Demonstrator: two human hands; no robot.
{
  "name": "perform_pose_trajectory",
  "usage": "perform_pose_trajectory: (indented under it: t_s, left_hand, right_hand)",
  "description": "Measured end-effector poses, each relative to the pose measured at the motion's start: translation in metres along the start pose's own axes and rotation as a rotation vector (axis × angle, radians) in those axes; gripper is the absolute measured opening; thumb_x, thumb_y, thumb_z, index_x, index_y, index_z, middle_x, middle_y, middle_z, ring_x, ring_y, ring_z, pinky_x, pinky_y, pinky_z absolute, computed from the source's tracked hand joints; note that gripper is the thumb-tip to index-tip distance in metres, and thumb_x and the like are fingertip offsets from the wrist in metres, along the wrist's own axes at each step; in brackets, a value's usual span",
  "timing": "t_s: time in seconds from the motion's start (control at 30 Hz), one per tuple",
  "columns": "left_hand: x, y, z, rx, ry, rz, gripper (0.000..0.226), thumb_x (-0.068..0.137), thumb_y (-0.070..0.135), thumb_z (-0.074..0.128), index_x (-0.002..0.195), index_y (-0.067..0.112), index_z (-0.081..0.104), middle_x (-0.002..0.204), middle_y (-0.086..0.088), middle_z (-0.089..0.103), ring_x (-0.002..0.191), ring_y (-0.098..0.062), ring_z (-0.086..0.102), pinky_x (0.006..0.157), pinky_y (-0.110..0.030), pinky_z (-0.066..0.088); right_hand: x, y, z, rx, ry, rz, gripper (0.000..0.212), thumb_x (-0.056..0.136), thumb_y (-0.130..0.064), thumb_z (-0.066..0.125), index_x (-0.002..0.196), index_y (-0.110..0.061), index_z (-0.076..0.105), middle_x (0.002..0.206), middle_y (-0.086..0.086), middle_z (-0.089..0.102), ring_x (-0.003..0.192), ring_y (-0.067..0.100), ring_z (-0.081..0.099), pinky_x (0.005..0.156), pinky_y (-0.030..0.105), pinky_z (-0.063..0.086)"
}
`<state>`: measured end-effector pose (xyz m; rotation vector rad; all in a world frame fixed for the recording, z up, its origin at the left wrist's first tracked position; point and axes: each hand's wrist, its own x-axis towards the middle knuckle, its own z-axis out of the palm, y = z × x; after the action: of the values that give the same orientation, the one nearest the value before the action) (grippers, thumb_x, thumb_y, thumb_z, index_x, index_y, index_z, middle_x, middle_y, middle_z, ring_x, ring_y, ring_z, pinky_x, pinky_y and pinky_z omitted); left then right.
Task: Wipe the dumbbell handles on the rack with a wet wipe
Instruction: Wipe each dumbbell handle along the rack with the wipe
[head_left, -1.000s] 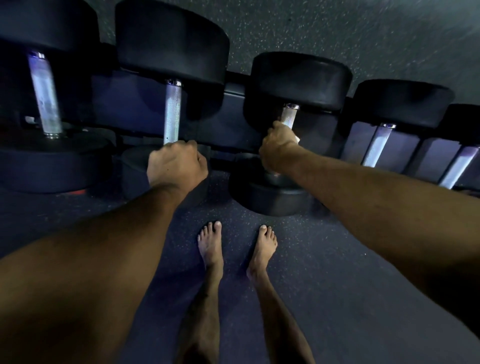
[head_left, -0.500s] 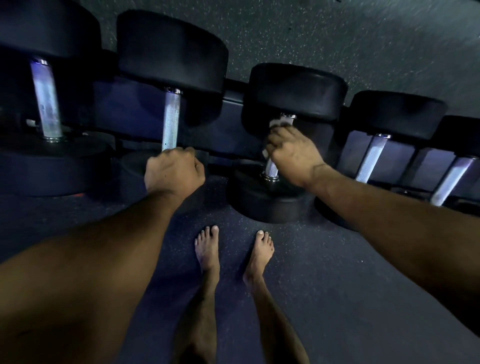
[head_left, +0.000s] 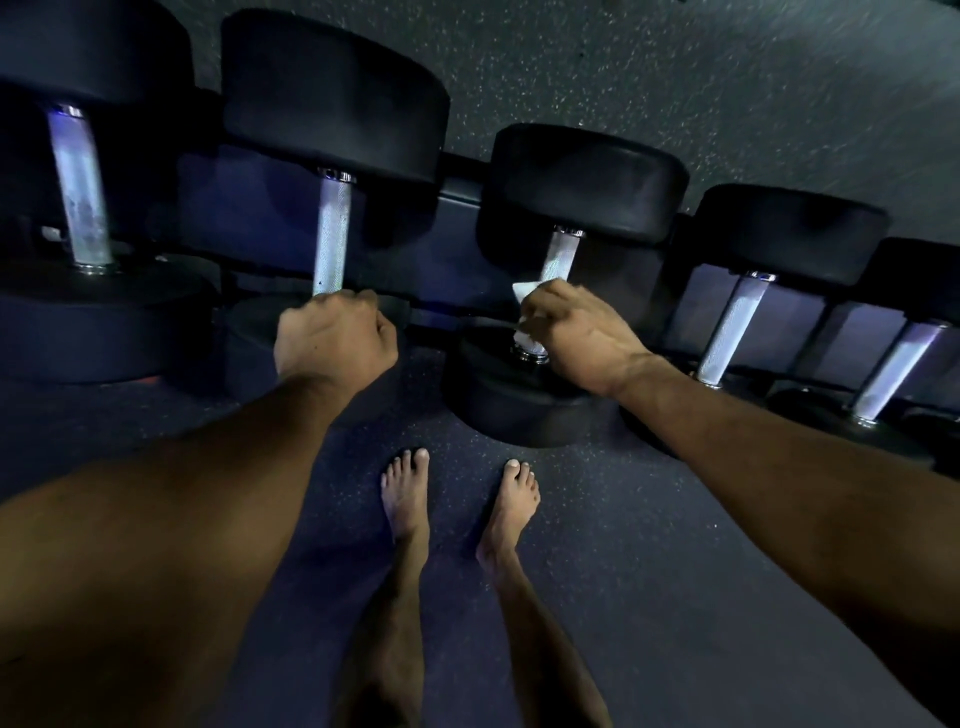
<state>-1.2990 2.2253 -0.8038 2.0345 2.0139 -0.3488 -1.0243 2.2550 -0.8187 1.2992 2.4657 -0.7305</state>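
**Caution: wipe slip and hand position at the third handle**

Your right hand (head_left: 576, 338) grasps the wet wipe (head_left: 525, 312) around the lower end of the third dumbbell handle (head_left: 560, 257), just above the near weight head (head_left: 498, 400). Your left hand (head_left: 332, 340) is clenched around the base of the second handle (head_left: 332, 234).

- A loose fold of wipe sticks out; it may bunch and skip the knurling.
- Fingers near the collar could get pinched if the dumbbell rolls.
- Your bare feet (head_left: 408, 499) stand below the heads.

Hidden: your right fingertips, the covered handle section, the rack (head_left: 462, 171) in shadow.
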Motion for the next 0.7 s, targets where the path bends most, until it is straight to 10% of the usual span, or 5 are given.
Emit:
perform_pose_trajectory:
  t_s: [0.27, 0.4, 0.57, 0.7]
  left_hand:
    - [0.0, 0.002, -0.004, 0.022, -0.023, -0.001, 0.021, 0.088, 0.026, 0.054, 0.082, 0.008, 0.064, 0.074, -0.011, 0.064, 0.063, -0.034, 0.06, 0.056, -0.032, 0.035]
    - [0.0, 0.001, -0.001, 0.013, -0.005, 0.011, 0.022, 0.088, 0.026, 0.054, 0.082, 0.008, 0.064, 0.075, -0.011, 0.064, 0.063, -0.034, 0.06, 0.056, -0.032, 0.035]
    - [0.0, 0.0, 0.0, 0.007, -0.006, 0.027, 0.022, 0.088, 0.026, 0.052, 0.081, 0.008, 0.064, 0.076, -0.011, 0.066, 0.062, -0.034, 0.06, 0.056, -0.031, 0.035]
    - [0.0, -0.003, 0.002, -0.013, 0.016, 0.04, 0.024, 0.089, 0.026, 0.05, 0.083, 0.008, 0.064, 0.078, -0.012, 0.067, 0.064, -0.035, 0.061, 0.057, -0.032, 0.037]
  right_hand:
    - [0.011, -0.023, -0.005, 0.511, 0.439, 0.598, 0.014, 0.089, -0.003, 0.056, 0.103, -0.002, 0.059, 0.109, 0.018, 0.054, 0.095, 0.031, 0.052, 0.08, 0.025, 0.036]
    - [0.006, -0.04, -0.003, 0.885, 0.448, 0.924, 0.006, 0.096, -0.014, 0.05, 0.099, -0.009, 0.052, 0.089, 0.005, 0.059, 0.073, 0.019, 0.052, 0.063, 0.019, 0.032]
    - [0.041, -0.015, -0.03, 1.153, 0.582, 1.09, 0.029, 0.089, -0.025, 0.046, 0.109, -0.009, 0.059, 0.107, 0.004, 0.066, 0.102, 0.025, 0.063, 0.095, 0.036, 0.05]
    - [0.036, -0.015, -0.004, 1.078, 0.335, 1.092, 0.045, 0.09, -0.048, 0.036, 0.091, -0.013, 0.064, 0.104, 0.007, 0.072, 0.099, 0.027, 0.067, 0.096, 0.038, 0.052]
